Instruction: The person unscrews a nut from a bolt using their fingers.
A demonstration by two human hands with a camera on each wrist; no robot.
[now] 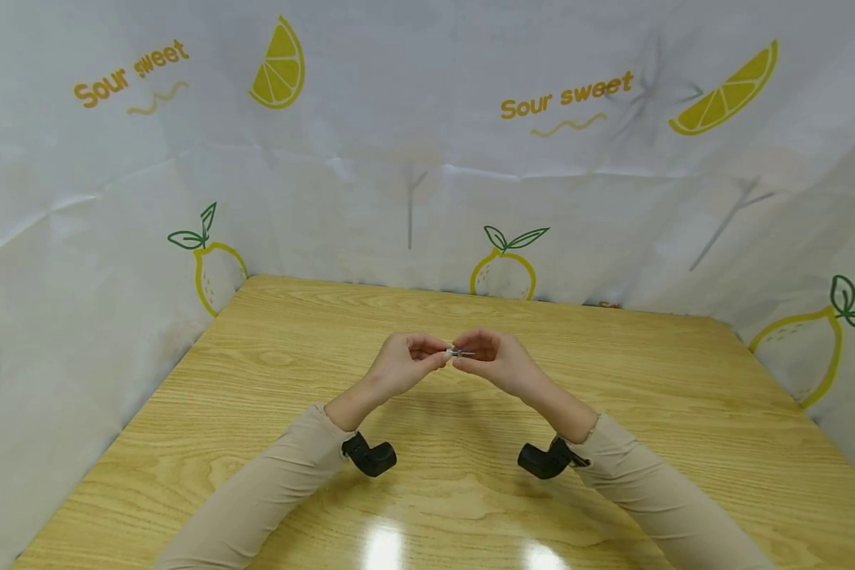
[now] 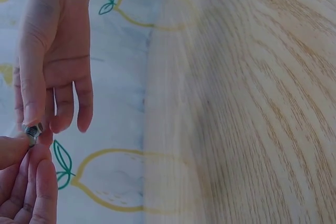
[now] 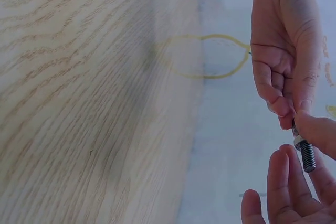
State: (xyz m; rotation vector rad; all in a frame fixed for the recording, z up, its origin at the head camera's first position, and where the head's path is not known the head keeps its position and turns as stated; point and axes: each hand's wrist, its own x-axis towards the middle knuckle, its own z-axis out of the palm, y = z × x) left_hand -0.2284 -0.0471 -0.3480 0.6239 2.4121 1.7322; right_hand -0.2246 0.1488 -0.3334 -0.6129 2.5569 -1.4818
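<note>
A small metal bolt point(image 3: 308, 160) with a nut point(image 3: 298, 141) on its shank is held between the two hands, over the middle of the table. My left hand point(image 1: 399, 366) pinches one end of the bolt between thumb and fingertips, which hide that end. From the other side my right hand point(image 1: 502, 366) has its thumb and index fingertip at the nut, with the threaded end pointing into its palm. In the right wrist view the right hand's other fingers point(image 3: 278, 182) are loosely spread. Fingertips of both hands nearly meet at the bolt.
The wood-grain table point(image 1: 271, 332) lies beneath the hands. White cloth point(image 1: 370, 190) printed with lemons hangs along the table's back and sides. A black wrist camera point(image 1: 372, 457) sits on the left wrist, and another black camera point(image 1: 543, 461) on the right wrist.
</note>
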